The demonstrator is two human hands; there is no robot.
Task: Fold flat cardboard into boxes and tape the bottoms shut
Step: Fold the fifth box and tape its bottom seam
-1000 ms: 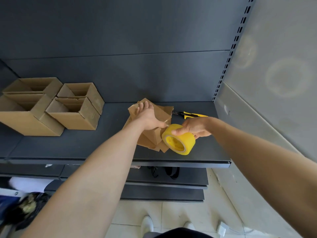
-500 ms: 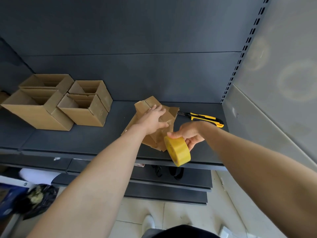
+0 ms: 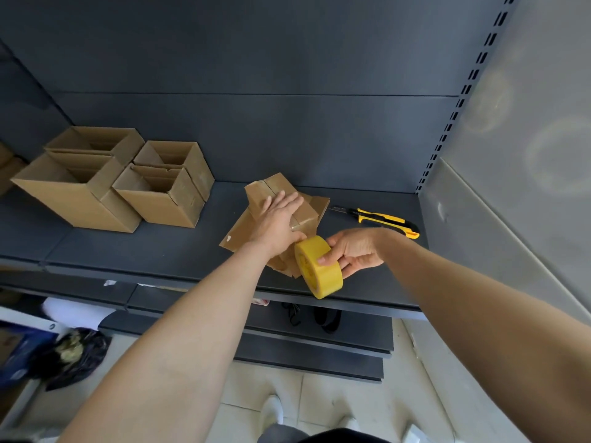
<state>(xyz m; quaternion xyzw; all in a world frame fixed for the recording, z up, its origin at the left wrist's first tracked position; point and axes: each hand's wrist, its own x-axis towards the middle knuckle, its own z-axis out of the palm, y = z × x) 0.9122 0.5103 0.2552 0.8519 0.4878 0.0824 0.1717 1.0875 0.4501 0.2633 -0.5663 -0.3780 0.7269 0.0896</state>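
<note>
Yellow tape roll (image 3: 318, 266) gripped over a small cardboard box (image 3: 281, 203) on the shelf (image 3: 144, 251).
Left hand (image 3: 277, 220) presses flat on the box, fingers together; at its 4 o'clock, right hand (image 3: 353, 251) curls thumb and fingers around the roll. Utility knife (image 3: 383, 219) lies at 3 o'clock.

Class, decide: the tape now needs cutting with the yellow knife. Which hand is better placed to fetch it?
Right. The right hand is nearer the knife, though it holds the tape roll; the left hand presses the box.
</note>
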